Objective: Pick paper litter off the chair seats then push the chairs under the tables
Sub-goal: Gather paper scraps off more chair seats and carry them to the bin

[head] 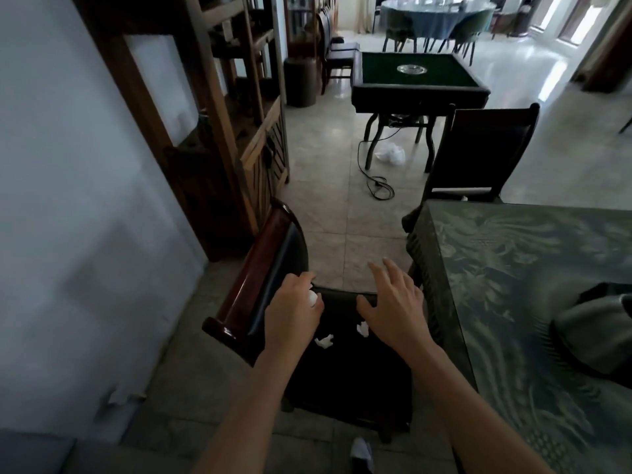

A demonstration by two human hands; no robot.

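Note:
A dark wooden chair (349,378) with a black seat stands below me, its backrest (260,278) to the left. My left hand (294,313) pinches a white paper scrap (313,297) near the backrest. Two more white paper scraps lie on the seat: one (324,341) just right of my left wrist, another (362,328) under the thumb side of my right hand (393,302). My right hand hovers over the seat with fingers spread, holding nothing. The table (533,289) with a green patterned cloth is right of the chair.
A second dark chair (478,155) stands at the table's far end. Beyond are a green-topped square table (417,73), a white plastic bag (391,153) and a black cable (376,183) on the tiled floor. A wooden shelf (232,124) lines the left wall.

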